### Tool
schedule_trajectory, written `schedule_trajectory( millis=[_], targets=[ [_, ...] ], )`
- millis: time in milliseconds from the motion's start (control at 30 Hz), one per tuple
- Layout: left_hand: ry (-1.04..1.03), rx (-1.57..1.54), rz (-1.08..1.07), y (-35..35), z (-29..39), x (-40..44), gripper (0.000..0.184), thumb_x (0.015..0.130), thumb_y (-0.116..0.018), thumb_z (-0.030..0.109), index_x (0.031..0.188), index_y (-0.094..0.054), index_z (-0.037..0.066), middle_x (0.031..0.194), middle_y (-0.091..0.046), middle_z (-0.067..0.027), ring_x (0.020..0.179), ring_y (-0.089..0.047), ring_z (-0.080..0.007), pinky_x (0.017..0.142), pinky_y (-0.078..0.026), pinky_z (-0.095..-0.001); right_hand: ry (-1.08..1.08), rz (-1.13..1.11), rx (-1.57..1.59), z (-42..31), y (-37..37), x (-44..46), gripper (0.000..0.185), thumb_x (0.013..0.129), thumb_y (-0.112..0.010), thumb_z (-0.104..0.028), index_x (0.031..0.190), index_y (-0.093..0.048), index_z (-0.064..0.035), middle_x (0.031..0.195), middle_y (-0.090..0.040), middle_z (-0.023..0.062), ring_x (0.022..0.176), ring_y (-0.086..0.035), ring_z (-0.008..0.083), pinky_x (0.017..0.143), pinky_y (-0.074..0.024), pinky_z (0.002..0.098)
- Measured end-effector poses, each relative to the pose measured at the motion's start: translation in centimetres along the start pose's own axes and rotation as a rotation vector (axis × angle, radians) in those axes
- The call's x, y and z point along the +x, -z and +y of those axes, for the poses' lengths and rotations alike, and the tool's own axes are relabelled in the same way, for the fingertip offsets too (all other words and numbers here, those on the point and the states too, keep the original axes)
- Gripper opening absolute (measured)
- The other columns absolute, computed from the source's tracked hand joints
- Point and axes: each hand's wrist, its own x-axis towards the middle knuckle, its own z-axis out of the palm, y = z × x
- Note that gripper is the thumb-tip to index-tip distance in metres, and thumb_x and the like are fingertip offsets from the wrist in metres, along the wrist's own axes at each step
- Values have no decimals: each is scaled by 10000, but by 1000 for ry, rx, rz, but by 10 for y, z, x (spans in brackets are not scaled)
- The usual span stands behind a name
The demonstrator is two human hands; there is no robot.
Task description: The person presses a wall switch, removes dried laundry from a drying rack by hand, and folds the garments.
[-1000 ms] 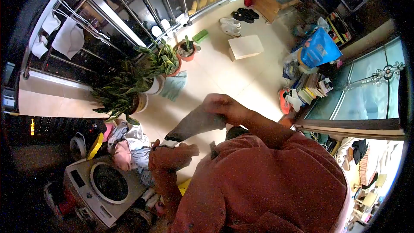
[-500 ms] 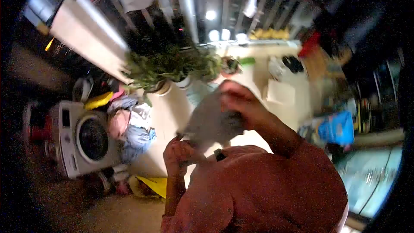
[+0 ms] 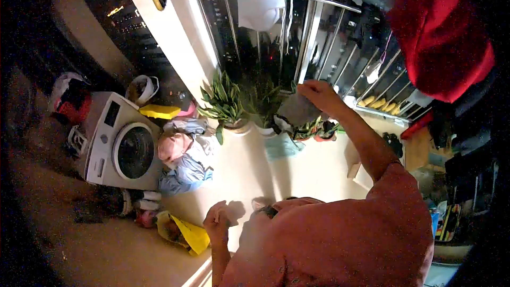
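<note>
My right hand point(image 3: 319, 94) is stretched out ahead, its fingers pinched on a grey cloth point(image 3: 297, 110). The cloth hangs below the fingers and is blurred, so I cannot tell what garment it is. Behind it are potted plants point(image 3: 223, 98) along the foot of the railing. Low in the view, close to my body, my left hand point(image 3: 217, 222) has its fingers curled in, and nothing shows in them. A pale blue-green cloth point(image 3: 282, 146) lies on the floor beneath the grey one.
A front-loading washing machine point(image 3: 125, 146) stands at left, beside a heap of clothes point(image 3: 186, 154). A yellow bag point(image 3: 186, 234) lies on the floor. White laundry point(image 3: 260, 9) hangs before the railing point(image 3: 340, 37); a red cloth point(image 3: 443, 37) hangs at upper right.
My right hand has moved forward and up, carrying the grey cloth away from my body. My left hand has come off the cloth and sits lower. The view has turned and sharpened.
</note>
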Motion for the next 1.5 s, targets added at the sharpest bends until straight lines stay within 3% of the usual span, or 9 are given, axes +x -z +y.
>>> schedule_trajectory(
  millis=[300,433,567,833,967,1100,1200,1333,1500],
  targets=[
    [-148,85,156,5,24,28,199,853,-503,44,994,-616,-39,760,-581,-6,642,-509,-65,591,-436,-198,371,250,-194,33,37,167,384,823,-653,-188,1172,-524,-97,682,-565,32,570,-488,92,482,-406,291],
    [-180,76,253,-24,52,28,219,868,-514,67,1037,-591,-48,762,-593,-26,649,-524,-88,594,-441,-210,429,267,-128,24,48,250,533,829,-625,-147,1329,-439,-167,699,-566,38,578,-480,103,526,-422,296],
    [-59,180,440,-54,60,42,231,863,-512,46,1064,-575,-51,767,-590,-42,662,-531,-100,618,-460,-229,306,186,-293,-16,59,335,708,832,-581,-224,1433,-209,-187,1124,-590,209,939,-614,264,818,-476,340],
    [-157,-25,472,-148,76,79,218,853,-449,-49,1050,-535,-81,681,-528,-16,648,-486,-86,659,-419,-209,334,262,-347,-24,29,454,830,778,-594,-268,1415,-133,-3,1127,-540,301,1017,-550,410,883,-444,403],
    [-23,59,598,-182,96,91,230,829,-417,-90,1026,-534,-88,683,-537,-21,640,-490,-91,666,-426,-219,325,186,-353,-62,-4,489,840,784,-576,-244,1377,-91,101,1123,-537,307,1031,-544,410,888,-442,411],
    [20,0,699,-195,88,98,242,798,-411,-103,993,-554,-93,663,-541,-20,642,-503,-92,677,-433,-219,489,221,-134,-87,-43,530,545,743,-580,-238,1199,-444,26,1039,-586,262,968,-568,399,816,-470,430],
    [54,56,738,-209,99,101,244,789,-415,-101,986,-559,-94,658,-544,-18,653,-510,-91,682,-433,-220,204,19,-92,-105,-47,528,488,728,-603,-232,1149,-502,-6,987,-609,220,909,-587,370,760,-480,433],
    [-25,14,690,-212,92,108,246,796,-421,-90,998,-562,-88,686,-560,-23,650,-511,-83,648,-431,-208,640,284,-54,-65,-82,538,591,746,-624,-196,1255,-418,22,984,-611,163,881,-593,239,748,-473,352],
    [-35,-8,558,-201,79,119,213,855,-473,11,1026,-549,-91,692,-559,-10,636,-501,-72,633,-424,-201,465,-296,366,-24,-22,398,557,821,-652,-173,1305,-419,-28,1019,-584,72,860,-541,132,771,-461,281]
  ],
)
